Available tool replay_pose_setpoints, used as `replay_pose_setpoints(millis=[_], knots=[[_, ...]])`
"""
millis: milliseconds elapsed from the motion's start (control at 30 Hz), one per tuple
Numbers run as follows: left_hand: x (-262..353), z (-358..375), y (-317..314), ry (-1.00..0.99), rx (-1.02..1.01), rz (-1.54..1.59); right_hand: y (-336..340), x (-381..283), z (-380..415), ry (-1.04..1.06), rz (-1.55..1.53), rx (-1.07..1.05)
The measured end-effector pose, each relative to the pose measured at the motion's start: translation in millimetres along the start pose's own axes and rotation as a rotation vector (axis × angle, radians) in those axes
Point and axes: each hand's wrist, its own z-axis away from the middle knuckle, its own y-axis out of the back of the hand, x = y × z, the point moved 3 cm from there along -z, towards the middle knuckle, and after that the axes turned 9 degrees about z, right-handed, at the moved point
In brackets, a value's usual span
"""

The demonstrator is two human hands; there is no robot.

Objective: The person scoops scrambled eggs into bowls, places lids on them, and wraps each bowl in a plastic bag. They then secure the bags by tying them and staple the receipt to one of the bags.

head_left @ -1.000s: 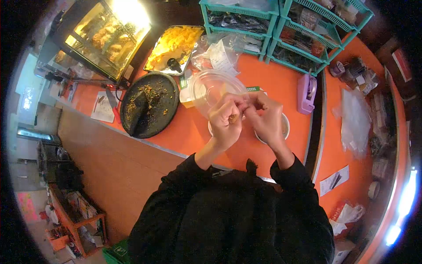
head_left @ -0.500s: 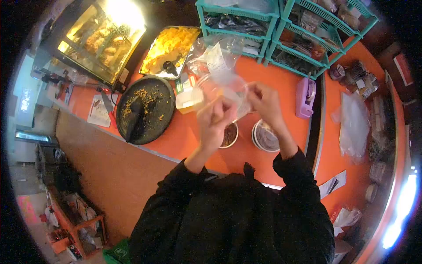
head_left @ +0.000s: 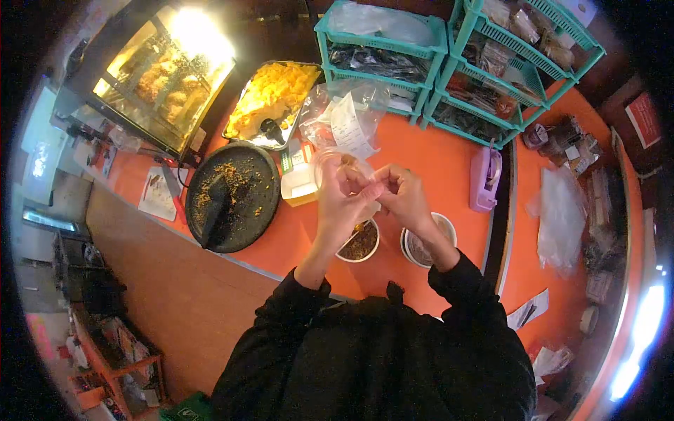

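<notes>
Over the counter, my left hand is pinched closed around what looks like a clear round plastic lid, partly covered by the fingers. My right hand meets it, thumb and forefinger pressed together. Whatever lies between the right fingertips is hidden. Below the hands stands an open white tub of dark brown food. Under my right wrist sit round white tubs, apparently stacked, partly covered by the arm. A small open carton is just left of my left hand.
A black stone mortar with crumbs and a pestle stands left, beside a red-handled knife. Behind are a tray of yellow chips, a plastic bag with a receipt, and a lit glass warmer. Teal racks and a purple tape dispenser flank the right.
My hands have come together, fingertips now touching. The clear plastic has swung from between them to behind my left fingers. The camera view has tipped slightly, shifting the counter downward.
</notes>
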Motion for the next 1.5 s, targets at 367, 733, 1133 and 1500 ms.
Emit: replay_pose_setpoints(millis=[367, 733, 1133, 1500], knots=[[-2, -1, -9, 0.023, -0.026, -0.220, 19, -20, 12, 0.150, 0.331, 0.150], [7, -4, -22, 0.089, 0.019, -0.316, 13, -24, 17, 0.168, 0.292, 0.104], [-35, -15, 32, -0.120, 0.173, -0.445, 58, -30, -20, 0.321, 0.503, 0.290], [-5, 26, 151, 0.044, 0.457, 0.062, 174, -58, -247, 0.392, 1.461, 0.739]])
